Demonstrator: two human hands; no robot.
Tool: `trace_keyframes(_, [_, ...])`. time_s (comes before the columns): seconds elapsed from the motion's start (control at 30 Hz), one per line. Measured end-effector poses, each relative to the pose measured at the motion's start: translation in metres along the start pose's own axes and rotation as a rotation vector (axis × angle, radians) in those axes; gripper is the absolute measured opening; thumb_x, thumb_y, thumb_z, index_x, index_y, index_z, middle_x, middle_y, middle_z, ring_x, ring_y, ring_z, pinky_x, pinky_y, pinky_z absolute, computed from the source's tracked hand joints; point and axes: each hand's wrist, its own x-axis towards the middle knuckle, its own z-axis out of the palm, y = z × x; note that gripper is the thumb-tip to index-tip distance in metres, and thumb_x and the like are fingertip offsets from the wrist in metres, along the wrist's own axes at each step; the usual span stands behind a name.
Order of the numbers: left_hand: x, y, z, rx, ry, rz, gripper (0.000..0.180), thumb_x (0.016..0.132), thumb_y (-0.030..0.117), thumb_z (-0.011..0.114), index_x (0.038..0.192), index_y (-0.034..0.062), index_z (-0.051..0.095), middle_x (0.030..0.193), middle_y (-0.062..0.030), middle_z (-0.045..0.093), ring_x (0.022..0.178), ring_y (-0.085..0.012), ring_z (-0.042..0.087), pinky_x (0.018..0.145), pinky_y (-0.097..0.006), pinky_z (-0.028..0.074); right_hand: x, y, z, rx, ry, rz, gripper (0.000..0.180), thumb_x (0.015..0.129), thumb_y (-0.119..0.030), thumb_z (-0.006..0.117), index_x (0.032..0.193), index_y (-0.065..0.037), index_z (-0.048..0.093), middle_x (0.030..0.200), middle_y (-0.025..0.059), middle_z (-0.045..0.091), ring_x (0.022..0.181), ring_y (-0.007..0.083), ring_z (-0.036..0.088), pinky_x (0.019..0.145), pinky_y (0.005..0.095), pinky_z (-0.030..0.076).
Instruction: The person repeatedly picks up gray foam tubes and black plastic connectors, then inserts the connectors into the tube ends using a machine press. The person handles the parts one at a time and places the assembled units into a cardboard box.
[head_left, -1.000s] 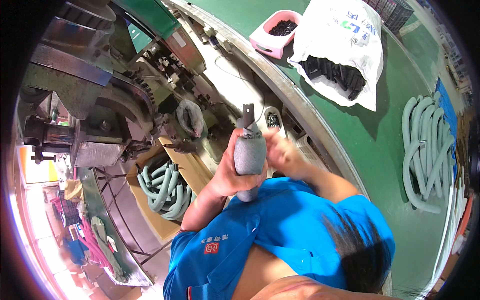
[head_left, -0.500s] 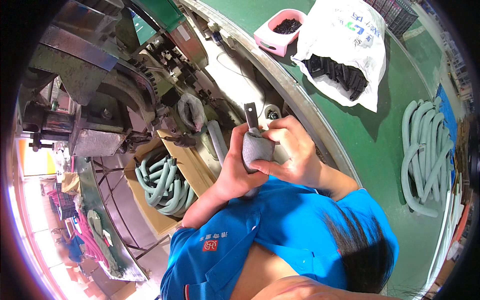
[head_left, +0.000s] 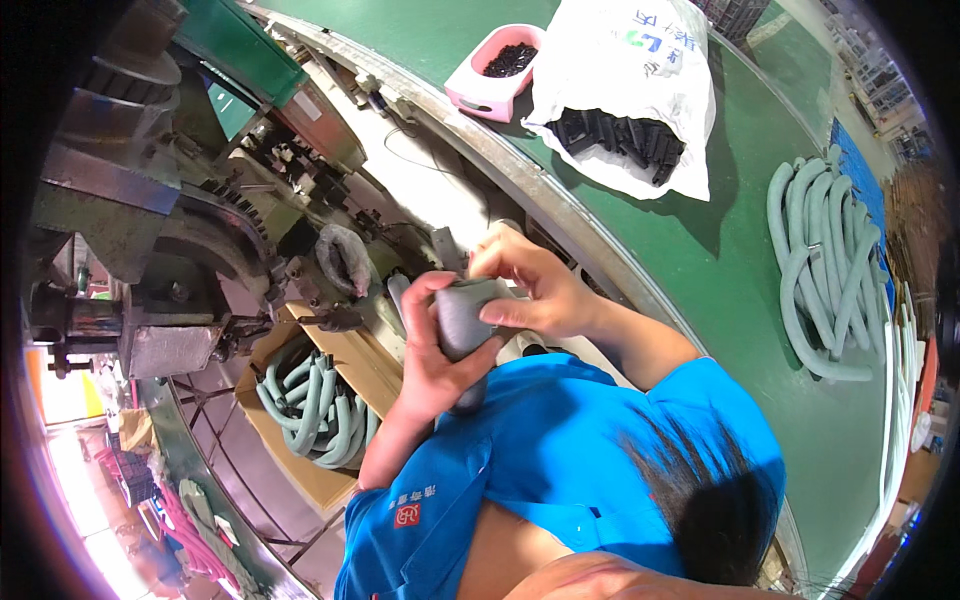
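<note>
In front of my chest, my left hand [head_left: 432, 350] is wrapped round a thick grey foam-covered tube [head_left: 465, 318]. My right hand [head_left: 540, 285] closes on the tube's upper end, thumb pressed on its side and fingers bent over the top. From that end sticks a dark flat strip [head_left: 446, 246], partly covered by my right fingers. The tube's lower part is mostly hidden by my left hand and the blue shirt.
On the green table [head_left: 740, 290] are a pink scoop-like tray [head_left: 488, 82] of small black parts, a white sack [head_left: 620, 60] spilling black plastic pieces [head_left: 620, 140], and a bundle of grey-green foam tubes [head_left: 825, 260]. At left stand a metal machine [head_left: 170, 280] and a cardboard box [head_left: 345, 355] of similar tubes.
My view has shifted, so the table things sit further left. My right fingers have moved over the tube's top, and the dark strip now shows less between them.
</note>
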Motion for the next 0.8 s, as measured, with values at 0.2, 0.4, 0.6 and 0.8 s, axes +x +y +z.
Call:
trace_keyframes(0.2, [-0.014, 0.004, -0.022, -0.331, 0.044, -0.119, 0.062, 0.071, -0.013, 0.061, 0.112, 0.0145, 0.025, 0.079, -0.0112, 0.052, 0.059, -0.017, 0.055, 0.05, -0.029, 0.048, 0.005, 0.114, -0.153, -0.53, 0.618, 0.305, 0.034, 0.082, -0.025, 0.069, 0.105, -0.002, 0.057, 0.1, 0.0116, 0.055, 0.095, 0.0201, 0.054, 0.083, 0.0355, 0.046])
trace_keyframes(0.4, [-0.037, 0.003, -0.037, -0.228, 0.1, -0.26, 0.057, 0.07, -0.008, 0.064, 0.104, 0.0141, 0.025, 0.078, -0.0112, 0.054, 0.056, -0.0166, 0.057, 0.05, -0.028, 0.048, -0.03, 0.177, -0.302, -1.688, 0.805, 0.83, 0.025, 0.087, -0.018, 0.047, 0.102, -0.001, 0.058, 0.108, 0.017, 0.055, 0.103, 0.0335, 0.054, 0.081, 0.0459, 0.05])
trace_keyframes(0.6, [-0.042, 0.006, -0.046, -0.308, -0.067, -0.407, 0.077, 0.068, -0.006, 0.068, 0.13, 0.0097, 0.025, 0.075, -0.0112, 0.054, 0.056, -0.018, 0.057, 0.049, -0.028, 0.047, -0.058, 0.184, -0.315, -1.622, 0.641, 0.844, 0.025, 0.091, -0.02, 0.05, 0.109, -0.004, 0.057, 0.1, 0.0149, 0.062, 0.095, 0.0277, 0.059, 0.078, 0.0404, 0.05])
trace_keyframes(0.8, [-0.047, 0.004, -0.058, -0.442, -0.207, -0.537, 0.063, 0.069, -0.001, 0.071, 0.125, 0.0022, 0.043, 0.074, -0.0078, 0.056, 0.057, -0.0158, 0.058, 0.051, -0.027, 0.047, -0.027, 0.063, -0.165, 0.249, 0.336, 0.513, 0.036, 0.094, -0.035, 0.055, 0.113, -0.004, 0.058, 0.072, 0.0022, 0.057, 0.053, 0.0054, 0.046, 0.049, 0.0201, 0.036])
